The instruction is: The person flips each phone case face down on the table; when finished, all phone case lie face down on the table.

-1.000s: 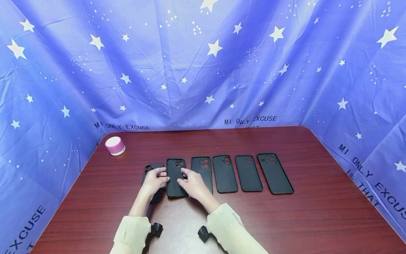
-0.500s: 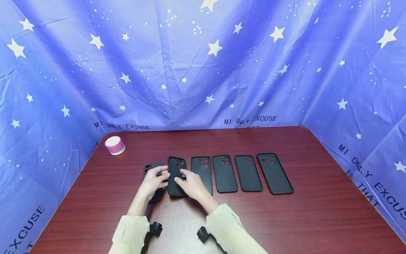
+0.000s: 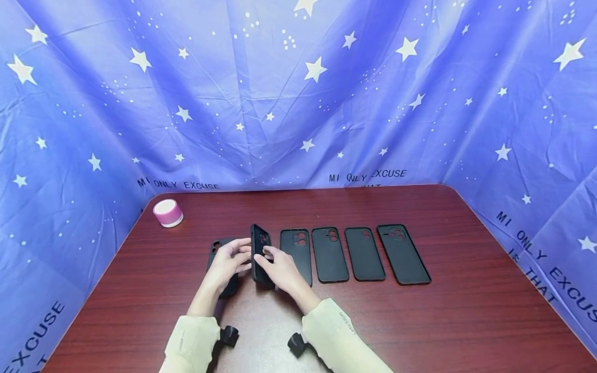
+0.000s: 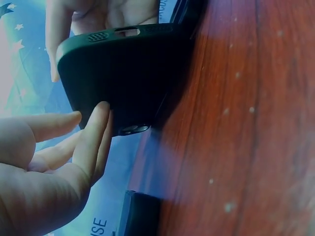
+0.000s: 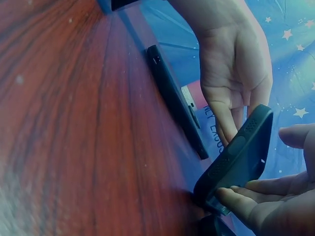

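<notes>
A black phone case (image 3: pixel 259 272) stands tilted on its right long edge in the head view, its left edge raised off the table. My left hand (image 3: pixel 227 261) touches its back with extended fingers; in the left wrist view the thumb stays apart from the case. On the inner side is my right hand (image 3: pixel 282 268), its fingers resting inside near the lower edge, thumb free in the right wrist view. Another phone case (image 3: pixel 228 290) lies back up on the left, partly covered by my left hand.
To the right, several black phone cases (image 3: pixel 330 256) lie in a row, inner side up; the nearest (image 3: pixel 298 254) is partly behind my right hand. A pink and white round tub (image 3: pixel 168 213) stands at the table's (image 3: pixel 448 321) back left. Starry blue cloth (image 3: pixel 289 103) surrounds the table.
The phone case between my hands lay flat a second ago; its left edge has risen and swung rightward. My left fingers have followed it slightly to the right.
</notes>
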The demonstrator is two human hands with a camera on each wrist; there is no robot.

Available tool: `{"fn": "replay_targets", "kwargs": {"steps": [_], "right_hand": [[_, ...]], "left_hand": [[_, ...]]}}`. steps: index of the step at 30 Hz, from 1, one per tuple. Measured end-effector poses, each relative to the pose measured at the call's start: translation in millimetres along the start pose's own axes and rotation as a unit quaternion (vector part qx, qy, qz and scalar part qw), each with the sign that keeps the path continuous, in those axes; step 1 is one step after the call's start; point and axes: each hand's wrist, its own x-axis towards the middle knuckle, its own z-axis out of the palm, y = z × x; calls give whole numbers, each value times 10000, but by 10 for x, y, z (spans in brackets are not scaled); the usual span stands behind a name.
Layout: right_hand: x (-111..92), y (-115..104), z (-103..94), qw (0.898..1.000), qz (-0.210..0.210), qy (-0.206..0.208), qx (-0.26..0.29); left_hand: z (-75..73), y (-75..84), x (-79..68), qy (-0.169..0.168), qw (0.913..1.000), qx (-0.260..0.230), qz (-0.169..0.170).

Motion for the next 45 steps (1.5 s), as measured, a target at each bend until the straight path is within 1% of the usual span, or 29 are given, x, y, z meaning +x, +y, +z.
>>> {"fn": "replay_targets", "kwargs": {"steps": [8, 12, 17, 19, 22, 27, 30, 33, 35, 38, 41, 45], "right_hand": [[-8, -12, 11, 9994, -28, -16, 354], [-4, -16, 13, 9992, -41, 73, 382], [3, -18, 8, 9988, -73, 196, 447], [7, -17, 2, 9977, -27, 178, 661], [19, -13, -8, 9949, 36, 164, 992], [38, 8, -29, 9899, 108, 133, 1407], [34, 2, -54, 9854, 211, 40, 1690], [35, -3, -77, 9814, 344, -63, 1887], [42, 3, -85, 9809, 376, -90, 1906], [52, 17, -94, 9809, 389, -95, 1903], [58, 28, -100, 9806, 363, -99, 1924], [60, 43, -112, 9800, 504, -142, 1918]], "left_hand": [[4, -41, 8, -236, 9997, -37, -16], [2, -57, 17, -281, 9995, -130, -24], [-8, -73, 29, -445, 9989, -127, -49], [-9, -79, 34, -481, 9988, -104, -70], [-2, -79, 33, -418, 9991, -52, -108], [14, -54, 11, -282, 9991, 278, -134], [29, -41, -2, -105, 9982, 563, -178], [48, -35, -13, 84, 9958, 895, -153], [60, -36, -18, 204, 9931, 1146, -119], [66, -38, -22, 241, 9882, 1514, -50], [70, -34, -21, 306, 9841, 1749, -64], [73, -14, -25, 424, 9797, 1955, -137]]}}
